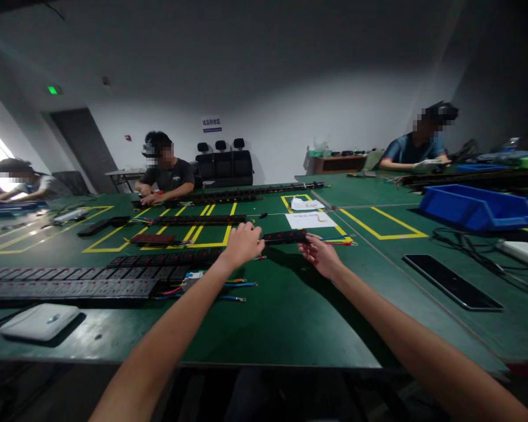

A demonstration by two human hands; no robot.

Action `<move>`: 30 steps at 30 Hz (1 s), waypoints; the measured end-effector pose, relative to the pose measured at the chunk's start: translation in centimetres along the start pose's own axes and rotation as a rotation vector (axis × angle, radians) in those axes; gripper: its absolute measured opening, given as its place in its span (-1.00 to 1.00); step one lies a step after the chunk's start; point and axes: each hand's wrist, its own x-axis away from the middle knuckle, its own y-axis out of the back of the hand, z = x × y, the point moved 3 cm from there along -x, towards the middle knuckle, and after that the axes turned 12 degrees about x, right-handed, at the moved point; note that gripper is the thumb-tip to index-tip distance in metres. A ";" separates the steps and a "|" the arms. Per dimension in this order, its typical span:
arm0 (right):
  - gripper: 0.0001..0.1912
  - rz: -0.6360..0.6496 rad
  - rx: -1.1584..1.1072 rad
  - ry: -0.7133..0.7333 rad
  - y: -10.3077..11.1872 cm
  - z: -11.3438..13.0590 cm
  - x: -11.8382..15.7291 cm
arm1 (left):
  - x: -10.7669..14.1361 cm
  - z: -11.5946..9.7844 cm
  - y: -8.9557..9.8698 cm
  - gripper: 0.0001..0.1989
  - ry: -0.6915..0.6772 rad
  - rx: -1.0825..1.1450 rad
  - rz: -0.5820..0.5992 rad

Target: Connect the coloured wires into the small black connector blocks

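Note:
Above the middle of the green table point(264, 328), a short black socket strip point(285, 237) spans the gap between my hands. My left hand point(243, 243) is closed on its left end, seen from the back. At the right end my right hand point(319, 253) has thumb and fingers closed around the strip, where blue, yellow and red wires come out. Long grey and black socket strips point(92, 281) lie side by side on the left, with wires ending in metal lugs near my left forearm. Behind my left hand lies another black strip point(198, 220).
A blue bin point(475, 206), a black phone-like slab point(451, 281) and cables lie to the right. A white box point(41, 322) rests at the front left. A white paper point(310, 220) lies beyond my hands. Three people sit around the tables.

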 end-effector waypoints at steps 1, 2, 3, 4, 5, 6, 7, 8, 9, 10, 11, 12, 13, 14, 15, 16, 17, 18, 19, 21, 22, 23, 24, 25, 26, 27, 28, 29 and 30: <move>-0.82 -0.015 -0.001 0.005 0.0 0.1 0.0 | 0.2 2.3 0.2 -0.56 0.097 -0.040 0.045; -0.83 -0.025 0.000 0.004 0.0 0.1 -0.1 | 0.5 4.6 0.3 -0.50 0.209 -0.074 0.104; -0.83 -0.025 0.002 0.001 -0.1 0.1 -0.1 | 0.9 6.8 0.2 -0.43 0.311 -0.095 0.183; -0.82 -0.020 0.005 -0.006 -0.2 0.0 0.0 | 1.4 8.7 0.0 -0.37 0.382 -0.105 0.280; -0.82 -0.015 0.008 -0.012 -0.3 0.0 0.0 | 1.9 10.2 -0.2 -0.35 0.400 -0.101 0.350; -0.82 -0.009 0.009 -0.018 -0.4 0.0 0.0 | 2.4 11.4 -0.3 -0.37 0.384 -0.090 0.388; -0.82 -0.007 0.009 -0.021 -0.5 0.0 0.1 | 2.8 12.3 -0.5 -0.39 0.353 -0.081 0.409; -0.83 -0.006 0.008 -0.023 -0.5 0.1 0.2 | 3.1 12.9 -0.5 -0.41 0.333 -0.075 0.395; -0.83 -0.007 0.005 -0.025 -0.5 0.1 0.2 | 3.4 13.4 -0.4 -0.42 0.325 -0.065 0.368; -0.83 -0.009 0.004 -0.029 -0.5 0.2 0.3 | 3.5 13.8 -0.3 -0.43 0.326 -0.055 0.345; -0.82 -0.010 0.003 -0.035 -0.5 0.3 0.3 | 3.6 14.1 -0.2 -0.44 0.336 -0.046 0.326; -0.81 -0.011 0.002 -0.042 -0.4 0.3 0.4 | 3.5 14.5 0.0 -0.45 0.350 -0.039 0.318; -0.80 -0.013 0.001 -0.046 -0.4 0.4 0.5 | 3.4 14.8 0.2 -0.46 0.363 -0.034 0.320; -0.80 -0.015 -0.001 -0.049 -0.3 0.5 0.5 | 3.3 15.3 0.3 -0.47 0.376 -0.033 0.330; -0.80 -0.019 -0.003 -0.049 -0.3 0.5 0.5 | 3.3 15.8 0.5 -0.48 0.384 -0.033 0.343; -0.81 -0.023 -0.007 -0.048 -0.3 0.5 0.5 | 3.2 16.4 0.7 -0.48 0.389 -0.033 0.354; -0.81 -0.028 -0.010 -0.047 -0.2 0.5 0.5 | 3.2 17.0 0.8 -0.47 0.395 -0.033 0.365; -0.82 -0.033 -0.013 -0.046 -0.2 0.5 0.5 | 3.3 17.7 1.0 -0.47 0.404 -0.037 0.373; -0.82 -0.039 -0.016 -0.046 -0.2 0.4 0.4 | 3.5 18.5 1.1 -0.47 0.419 -0.042 0.381; -0.81 -0.050 -0.021 -0.048 -0.2 0.3 0.3 | 4.1 20.1 1.5 -0.47 0.423 -0.045 0.379; -0.81 -0.053 -0.024 -0.051 -0.2 0.2 0.2 | 4.4 20.9 1.6 -0.47 0.419 -0.040 0.387; -0.81 -0.054 -0.026 -0.054 -0.2 0.1 0.2 | 4.8 21.7 1.8 -0.46 0.413 -0.031 0.390; -0.81 -0.054 -0.027 -0.057 -0.2 0.1 0.1 | 5.2 22.5 2.0 -0.44 0.415 -0.027 0.379; -0.82 -0.053 -0.026 -0.059 -0.2 0.1 0.1 | 5.6 23.3 2.2 -0.42 0.422 -0.027 0.366; -0.82 -0.052 -0.024 -0.062 -0.3 0.1 0.1 | 6.0 24.1 2.4 -0.41 0.425 -0.024 0.354; -0.82 -0.053 -0.021 -0.066 -0.3 0.1 0.1 | 6.4 24.9 2.6 -0.39 0.423 -0.022 0.347; -0.82 -0.055 -0.018 -0.070 -0.4 0.2 0.2 | 6.8 25.6 2.7 -0.39 0.419 -0.020 0.351; -0.82 -0.058 -0.015 -0.075 -0.4 0.3 0.2 | 7.2 26.3 2.8 -0.38 0.410 -0.017 0.359; -0.82 -0.059 -0.011 -0.079 -0.5 0.3 0.3 | 7.6 27.0 2.9 -0.39 0.406 -0.011 0.360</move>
